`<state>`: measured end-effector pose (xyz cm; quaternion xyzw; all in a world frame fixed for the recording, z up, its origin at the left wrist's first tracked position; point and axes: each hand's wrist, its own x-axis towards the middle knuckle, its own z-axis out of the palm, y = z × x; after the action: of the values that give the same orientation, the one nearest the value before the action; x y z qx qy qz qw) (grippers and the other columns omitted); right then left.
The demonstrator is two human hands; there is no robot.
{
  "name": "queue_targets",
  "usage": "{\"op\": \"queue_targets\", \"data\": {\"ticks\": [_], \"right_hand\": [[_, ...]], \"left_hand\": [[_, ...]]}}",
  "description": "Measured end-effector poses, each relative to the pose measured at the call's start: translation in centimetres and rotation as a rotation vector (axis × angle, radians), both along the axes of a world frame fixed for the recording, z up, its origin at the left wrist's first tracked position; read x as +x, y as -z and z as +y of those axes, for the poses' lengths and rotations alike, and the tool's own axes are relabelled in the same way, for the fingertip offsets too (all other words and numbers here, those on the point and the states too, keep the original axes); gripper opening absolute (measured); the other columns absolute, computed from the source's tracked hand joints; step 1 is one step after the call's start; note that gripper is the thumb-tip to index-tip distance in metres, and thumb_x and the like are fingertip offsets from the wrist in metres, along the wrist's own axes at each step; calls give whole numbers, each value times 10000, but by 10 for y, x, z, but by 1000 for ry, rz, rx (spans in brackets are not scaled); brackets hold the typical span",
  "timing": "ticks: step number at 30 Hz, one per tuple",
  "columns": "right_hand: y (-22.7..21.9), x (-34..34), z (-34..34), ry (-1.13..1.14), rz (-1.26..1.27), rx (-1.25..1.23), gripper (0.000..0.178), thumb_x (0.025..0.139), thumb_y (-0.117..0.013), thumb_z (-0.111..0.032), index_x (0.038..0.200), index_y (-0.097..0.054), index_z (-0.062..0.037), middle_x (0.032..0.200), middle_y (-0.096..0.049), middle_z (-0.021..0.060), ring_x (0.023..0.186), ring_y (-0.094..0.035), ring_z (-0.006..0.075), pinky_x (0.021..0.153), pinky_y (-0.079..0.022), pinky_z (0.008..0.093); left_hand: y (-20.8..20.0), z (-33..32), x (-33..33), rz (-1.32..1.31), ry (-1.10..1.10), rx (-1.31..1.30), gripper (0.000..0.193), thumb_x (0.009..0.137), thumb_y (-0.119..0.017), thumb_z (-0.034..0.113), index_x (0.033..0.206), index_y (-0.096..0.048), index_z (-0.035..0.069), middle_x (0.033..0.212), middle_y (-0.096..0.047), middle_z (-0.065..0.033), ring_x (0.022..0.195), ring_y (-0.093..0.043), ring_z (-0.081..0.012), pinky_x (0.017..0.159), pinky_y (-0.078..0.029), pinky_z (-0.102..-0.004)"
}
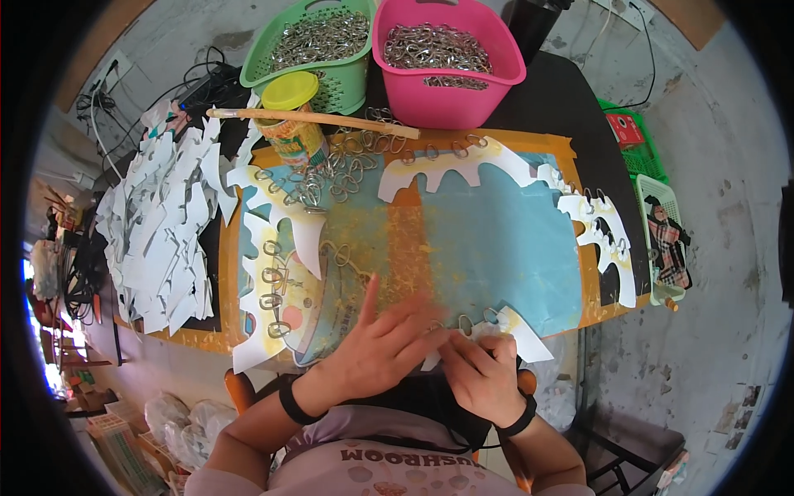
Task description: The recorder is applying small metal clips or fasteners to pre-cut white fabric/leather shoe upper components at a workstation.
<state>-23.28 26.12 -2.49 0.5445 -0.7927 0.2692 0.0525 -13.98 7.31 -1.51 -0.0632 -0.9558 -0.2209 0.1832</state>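
My right hand (488,374) is closed on a white paper cut-out (524,335) with a scalloped edge, held at the table's near edge. Small metal rings (466,323) stand along the top of this piece. My left hand (382,345) is beside it, fingers stretched and spread, one pointing up; the other fingertips blur close to the cut-out, and the thumb is hidden. Similar cut-outs with yellowish smears and rings lie around the mat: one at the left (263,322), one at the upper left (308,240), one at the back (453,178) and one at the right (610,240).
A large heap of white cut-outs (161,240) covers the left. Loose rings (343,169) lie beside a yellow-lidded can (294,140) with a wooden stick (318,119) across it. Green (346,97) and pink (447,103) baskets of rings stand behind. The blue mat (504,248) has orange taped borders.
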Motion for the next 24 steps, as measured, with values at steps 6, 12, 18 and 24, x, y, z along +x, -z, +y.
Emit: {"op": "queue_targets", "data": {"ticks": [6, 12, 18, 24], "right_hand": [[-1, -1, 1, -17, -19, -4, 315, 664, -701, -98, 978, -710, -110, 1087, -657, 15, 867, -488, 221, 794, -372, 352], [-3, -3, -5, 35, -94, -12, 432, 717, -663, -100, 1149, -667, -118, 1019, -638, -25, 777, -496, 178, 745, -361, 324], [-21, -7, -16, -12, -83, 90, 498, 742, -621, -76, 1236, -641, -135, 907, -579, -23, 724, -472, 173, 689, -329, 340], [-18, -5, -19, 10, -55, 131, 520, 698, -614, -56, 1203, -666, -169, 855, -520, 0, 734, -503, 193, 698, -322, 358]], "left_hand": [[-2, -3, -6, 11, 122, -11, 366, 800, -639, 123, 1159, -577, 86, 1048, -666, 21, 1203, -547, -209, 1118, -182, -646], [7, 3, 5, 109, 97, -63, 238, 824, -647, 56, 1038, -547, 32, 997, -675, -72, 1082, -618, -212, 1125, -178, -622], [17, 14, 16, 115, -22, 30, 257, 785, -679, -40, 922, -480, 49, 948, -663, -59, 965, -643, -193, 1131, -158, -621], [18, 17, 15, 94, -43, 1, 260, 780, -682, -38, 937, -491, 44, 918, -650, -52, 940, -637, -186, 1134, -169, -613]]}}
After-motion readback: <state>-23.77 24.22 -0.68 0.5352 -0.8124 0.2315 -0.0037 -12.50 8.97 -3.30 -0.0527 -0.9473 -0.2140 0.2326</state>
